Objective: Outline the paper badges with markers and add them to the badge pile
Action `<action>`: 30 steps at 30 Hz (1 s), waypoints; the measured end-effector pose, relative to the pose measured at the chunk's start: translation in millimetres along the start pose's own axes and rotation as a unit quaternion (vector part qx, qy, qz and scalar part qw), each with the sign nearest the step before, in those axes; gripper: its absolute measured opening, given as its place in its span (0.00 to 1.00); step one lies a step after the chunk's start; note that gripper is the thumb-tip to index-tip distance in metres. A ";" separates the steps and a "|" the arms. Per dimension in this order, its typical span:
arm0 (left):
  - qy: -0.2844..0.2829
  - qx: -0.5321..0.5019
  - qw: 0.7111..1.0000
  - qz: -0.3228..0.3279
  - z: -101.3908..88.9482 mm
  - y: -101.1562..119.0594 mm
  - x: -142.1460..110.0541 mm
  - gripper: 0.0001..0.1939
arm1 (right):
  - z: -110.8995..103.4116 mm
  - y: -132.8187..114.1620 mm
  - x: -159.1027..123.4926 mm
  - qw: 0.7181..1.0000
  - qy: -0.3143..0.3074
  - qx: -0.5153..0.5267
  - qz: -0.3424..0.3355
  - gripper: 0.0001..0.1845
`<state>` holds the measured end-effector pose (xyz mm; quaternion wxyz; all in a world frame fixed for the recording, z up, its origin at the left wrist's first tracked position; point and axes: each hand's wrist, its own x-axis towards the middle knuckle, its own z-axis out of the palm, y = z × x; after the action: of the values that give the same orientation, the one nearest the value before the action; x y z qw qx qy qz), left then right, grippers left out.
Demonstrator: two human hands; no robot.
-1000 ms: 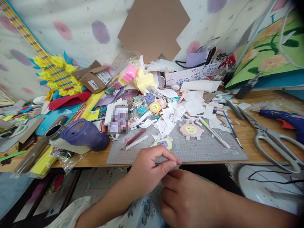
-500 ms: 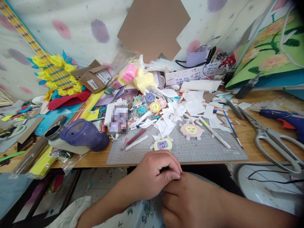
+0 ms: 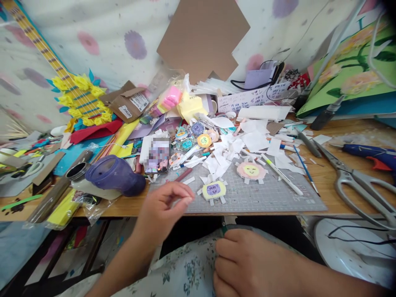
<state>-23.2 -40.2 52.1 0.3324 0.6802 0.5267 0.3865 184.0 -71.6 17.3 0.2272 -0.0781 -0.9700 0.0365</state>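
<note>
My left hand (image 3: 162,206) hovers at the front edge of the grey cutting mat (image 3: 266,198), thumb and forefinger pinched together; what they hold, if anything, is too small to see. Just right of it on the mat lies a yellow paper cut-out with a purple centre and white tabs (image 3: 213,189). My right hand (image 3: 247,260) rests low over my lap, fingers curled shut, a small dark green tip poking out at the thumb. A pink paper sun with a smiling face (image 3: 251,170) lies farther back on the mat.
White paper scraps (image 3: 222,154), a white pen (image 3: 281,174) and a thin blue brush (image 3: 305,167) litter the mat. Large scissors (image 3: 355,181) and a blue glue gun (image 3: 371,152) lie to the right. At the left are a purple vessel (image 3: 114,175) and a phone (image 3: 157,154).
My left hand has drawn away from my right hand, moving left and up to the mat's edge. The right hand stays low over my lap.
</note>
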 end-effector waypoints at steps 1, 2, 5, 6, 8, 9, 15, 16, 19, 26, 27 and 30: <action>0.021 0.024 0.999 -0.009 -11.5 -2.1 -1.9 0.05 | -0.9 -0.2 -0.5 1.000 -0.003 0.003 0.006 0.14; 0.039 0.047 0.998 -0.016 -24.2 -4.5 -4.8 0.05 | -1.7 -0.1 -1.5 1.000 -0.005 0.006 0.012 0.14; 0.061 0.123 0.989 -0.053 -65.6 -15.1 -18.9 0.06 | -3.4 1.8 -8.5 1.000 0.006 0.004 0.027 0.15; 0.062 0.146 0.985 -0.063 -78.9 -19.8 -25.1 0.06 | -3.6 3.0 -12.0 0.999 0.013 0.000 0.031 0.15; 0.055 0.201 0.973 -0.100 -102.4 -30.1 -38.2 0.09 | -3.2 5.8 -20.0 0.998 0.026 -0.009 0.049 0.15; 0.063 0.220 0.966 -0.116 -111.7 -35.0 -44.4 0.12 | -2.9 7.4 -24.2 0.998 0.030 -0.012 0.062 0.15; -0.026 0.268 0.948 -0.169 -122.6 -42.4 -57.1 0.11 | -1.5 16.1 -44.7 0.986 0.080 -0.011 0.149 0.13; -0.057 0.279 0.945 -0.162 -118.5 -40.5 -55.1 0.10 | -1.4 17.1 -46.5 0.984 0.086 -0.009 0.158 0.12; -0.175 0.316 0.922 -0.136 -105.1 -36.8 -46.7 0.16 | -0.8 19.3 -48.8 0.980 0.101 -0.007 0.170 0.12; -0.157 0.343 0.923 -0.074 -94.3 -43.5 -31.1 0.13 | 4.4 26.6 -51.2 0.973 0.135 -0.028 0.184 0.12; -0.141 0.343 0.927 -0.064 -93.2 -43.5 -29.2 0.15 | 5.2 28.8 -51.5 0.971 0.138 -0.038 0.189 0.12; -0.126 0.334 0.934 -0.023 -86.6 -41.4 -23.0 0.14 | 6.3 36.5 -50.2 0.967 0.146 -0.065 0.196 0.11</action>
<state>-121.5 -49.4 54.0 0.1586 0.7830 0.5944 0.0917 230.5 -44.3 -14.0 0.3495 -0.2858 -0.8923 0.0054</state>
